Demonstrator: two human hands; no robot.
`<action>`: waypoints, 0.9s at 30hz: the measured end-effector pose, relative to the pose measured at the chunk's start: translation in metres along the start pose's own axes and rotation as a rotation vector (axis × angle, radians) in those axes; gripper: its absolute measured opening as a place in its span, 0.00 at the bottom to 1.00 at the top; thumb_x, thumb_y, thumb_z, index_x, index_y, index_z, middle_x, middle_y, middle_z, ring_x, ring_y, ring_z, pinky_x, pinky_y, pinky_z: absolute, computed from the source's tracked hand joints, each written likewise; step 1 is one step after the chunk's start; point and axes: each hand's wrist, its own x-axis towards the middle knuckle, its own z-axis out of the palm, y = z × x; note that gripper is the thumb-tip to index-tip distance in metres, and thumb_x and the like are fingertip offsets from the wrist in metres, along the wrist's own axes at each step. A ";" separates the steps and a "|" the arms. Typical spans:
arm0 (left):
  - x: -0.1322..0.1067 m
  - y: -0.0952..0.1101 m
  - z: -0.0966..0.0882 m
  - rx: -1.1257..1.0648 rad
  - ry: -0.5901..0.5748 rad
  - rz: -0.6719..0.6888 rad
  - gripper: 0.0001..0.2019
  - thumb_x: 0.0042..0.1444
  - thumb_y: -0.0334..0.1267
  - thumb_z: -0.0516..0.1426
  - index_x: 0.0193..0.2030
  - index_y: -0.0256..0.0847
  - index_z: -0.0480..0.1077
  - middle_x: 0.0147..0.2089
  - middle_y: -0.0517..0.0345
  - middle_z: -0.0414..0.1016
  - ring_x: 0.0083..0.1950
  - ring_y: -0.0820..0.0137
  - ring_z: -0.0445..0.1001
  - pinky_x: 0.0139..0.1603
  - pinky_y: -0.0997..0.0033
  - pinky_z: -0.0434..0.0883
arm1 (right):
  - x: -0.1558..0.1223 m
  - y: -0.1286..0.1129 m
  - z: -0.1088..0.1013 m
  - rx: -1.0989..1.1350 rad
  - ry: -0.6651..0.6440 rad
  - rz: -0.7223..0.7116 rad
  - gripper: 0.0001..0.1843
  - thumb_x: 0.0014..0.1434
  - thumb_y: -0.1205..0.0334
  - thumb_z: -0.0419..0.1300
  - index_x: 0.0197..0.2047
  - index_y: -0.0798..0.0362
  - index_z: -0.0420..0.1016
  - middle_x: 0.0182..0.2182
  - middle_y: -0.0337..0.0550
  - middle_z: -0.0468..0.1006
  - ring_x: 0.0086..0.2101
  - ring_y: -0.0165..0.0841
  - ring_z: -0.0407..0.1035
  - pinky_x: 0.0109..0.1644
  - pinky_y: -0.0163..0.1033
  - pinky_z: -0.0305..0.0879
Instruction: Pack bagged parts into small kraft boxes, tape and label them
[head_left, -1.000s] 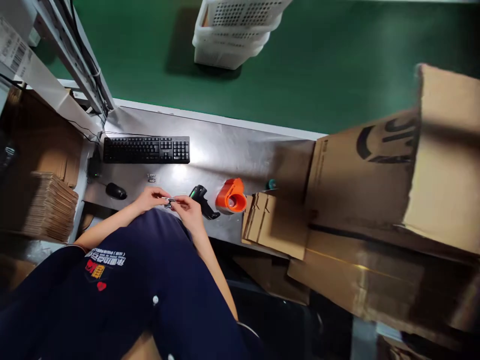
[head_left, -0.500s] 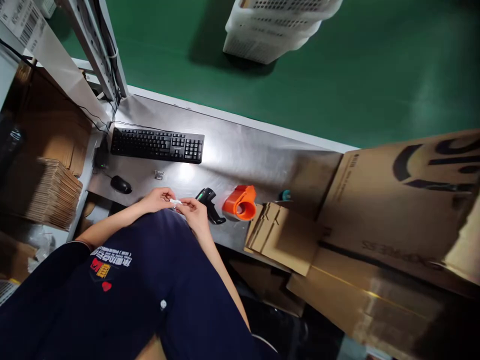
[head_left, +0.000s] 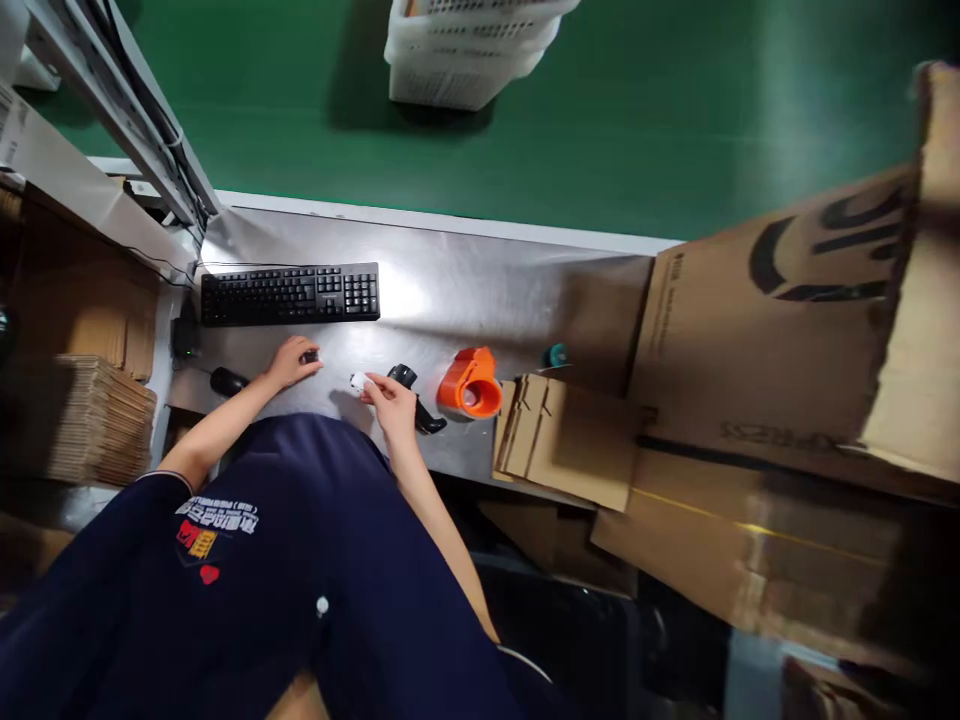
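Note:
My left hand (head_left: 294,364) is over the metal worktop just below the keyboard, its fingers closed around a small dark, shiny packet (head_left: 310,356) whose contents are too small to make out. My right hand (head_left: 393,404) pinches a small white piece (head_left: 361,382), perhaps folded paper or plastic, between thumb and fingertips. Right beside that hand lies a black handheld barcode scanner (head_left: 429,418), partly covered by it. An orange tape dispenser (head_left: 471,384) stands farther right.
A black keyboard (head_left: 291,296) and a mouse (head_left: 227,382) occupy the left side. Flat cardboard pieces (head_left: 570,440) and a large carton (head_left: 757,330) are at the right. White baskets (head_left: 442,85) sit on the green surface (head_left: 637,120) beyond the worktop's pale edge.
My hands have parted. The left moved up and left to the small packet on the worktop and took hold of it; the right kept the white piece. The camera view shifted slightly.

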 end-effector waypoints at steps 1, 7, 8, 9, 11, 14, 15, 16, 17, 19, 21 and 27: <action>-0.004 0.007 0.000 -0.038 0.044 0.031 0.16 0.57 0.50 0.68 0.45 0.41 0.80 0.44 0.48 0.81 0.49 0.58 0.76 0.57 0.55 0.72 | 0.000 -0.006 0.005 0.021 0.016 -0.015 0.21 0.46 0.45 0.72 0.38 0.52 0.85 0.30 0.44 0.85 0.29 0.38 0.78 0.40 0.48 0.80; -0.022 0.048 -0.006 -0.146 0.160 0.193 0.20 0.59 0.58 0.66 0.47 0.44 0.81 0.43 0.49 0.85 0.47 0.59 0.81 0.54 0.54 0.77 | -0.011 -0.049 0.016 -0.227 -0.066 -0.278 0.14 0.57 0.50 0.67 0.40 0.49 0.87 0.34 0.45 0.85 0.33 0.38 0.77 0.43 0.46 0.77; -0.023 0.053 -0.007 -0.151 0.152 0.227 0.20 0.59 0.57 0.66 0.47 0.44 0.81 0.44 0.48 0.85 0.47 0.59 0.82 0.54 0.54 0.77 | -0.014 -0.054 0.015 -0.288 -0.088 -0.306 0.13 0.58 0.50 0.66 0.40 0.49 0.87 0.34 0.45 0.85 0.32 0.37 0.76 0.43 0.46 0.76; -0.024 0.056 -0.010 -0.152 0.130 0.259 0.19 0.60 0.57 0.66 0.48 0.44 0.81 0.44 0.47 0.85 0.48 0.59 0.82 0.55 0.54 0.78 | -0.016 -0.058 0.013 -0.335 -0.112 -0.321 0.13 0.59 0.51 0.65 0.39 0.49 0.87 0.34 0.45 0.84 0.31 0.37 0.75 0.42 0.46 0.75; -0.025 0.063 -0.014 -0.151 0.047 0.306 0.18 0.60 0.55 0.65 0.48 0.44 0.81 0.45 0.47 0.85 0.50 0.58 0.83 0.56 0.55 0.78 | -0.018 -0.063 0.009 -0.387 -0.160 -0.320 0.12 0.59 0.53 0.64 0.39 0.49 0.87 0.34 0.45 0.85 0.31 0.37 0.75 0.42 0.45 0.75; -0.025 0.070 -0.020 -0.142 -0.072 0.323 0.18 0.62 0.54 0.64 0.50 0.45 0.81 0.46 0.47 0.86 0.50 0.57 0.83 0.55 0.56 0.78 | -0.020 -0.065 0.006 -0.381 -0.186 -0.284 0.11 0.57 0.53 0.65 0.38 0.50 0.85 0.33 0.44 0.85 0.30 0.37 0.75 0.40 0.44 0.74; -0.025 0.072 -0.021 -0.141 -0.089 0.322 0.18 0.62 0.53 0.64 0.51 0.44 0.81 0.46 0.46 0.86 0.50 0.57 0.83 0.54 0.56 0.78 | -0.022 -0.065 0.007 -0.360 -0.171 -0.270 0.11 0.57 0.53 0.66 0.38 0.50 0.84 0.32 0.44 0.85 0.30 0.37 0.75 0.39 0.43 0.73; -0.025 0.074 -0.022 -0.142 -0.094 0.319 0.18 0.62 0.53 0.64 0.51 0.44 0.81 0.45 0.46 0.85 0.49 0.57 0.83 0.54 0.56 0.78 | -0.024 -0.064 0.008 -0.335 -0.146 -0.259 0.11 0.57 0.52 0.66 0.37 0.50 0.83 0.31 0.43 0.84 0.30 0.36 0.75 0.37 0.42 0.73; -0.024 0.076 -0.022 -0.147 -0.092 0.312 0.18 0.62 0.53 0.64 0.51 0.43 0.80 0.44 0.46 0.85 0.48 0.57 0.83 0.54 0.56 0.77 | -0.026 -0.063 0.010 -0.310 -0.116 -0.252 0.12 0.56 0.51 0.67 0.37 0.50 0.83 0.30 0.43 0.84 0.30 0.36 0.75 0.37 0.42 0.73; -0.023 0.079 -0.022 -0.161 -0.086 0.288 0.19 0.61 0.53 0.65 0.51 0.43 0.80 0.43 0.46 0.84 0.47 0.57 0.82 0.54 0.55 0.77 | -0.031 -0.060 0.015 -0.263 -0.048 -0.249 0.12 0.57 0.50 0.67 0.37 0.49 0.81 0.30 0.42 0.83 0.30 0.36 0.75 0.37 0.42 0.73; -0.022 0.081 -0.022 -0.162 -0.083 0.261 0.19 0.60 0.53 0.65 0.51 0.43 0.79 0.43 0.47 0.84 0.48 0.57 0.81 0.55 0.54 0.76 | -0.035 -0.058 0.018 -0.230 -0.006 -0.243 0.13 0.57 0.49 0.67 0.37 0.49 0.81 0.31 0.42 0.83 0.30 0.36 0.75 0.38 0.42 0.73; -0.025 0.083 -0.024 -0.168 -0.153 0.309 0.19 0.60 0.53 0.65 0.50 0.43 0.80 0.45 0.46 0.85 0.47 0.56 0.81 0.54 0.53 0.76 | -0.028 -0.058 0.009 -0.206 -0.196 -0.081 0.14 0.49 0.49 0.72 0.30 0.51 0.80 0.23 0.39 0.79 0.24 0.33 0.71 0.30 0.40 0.68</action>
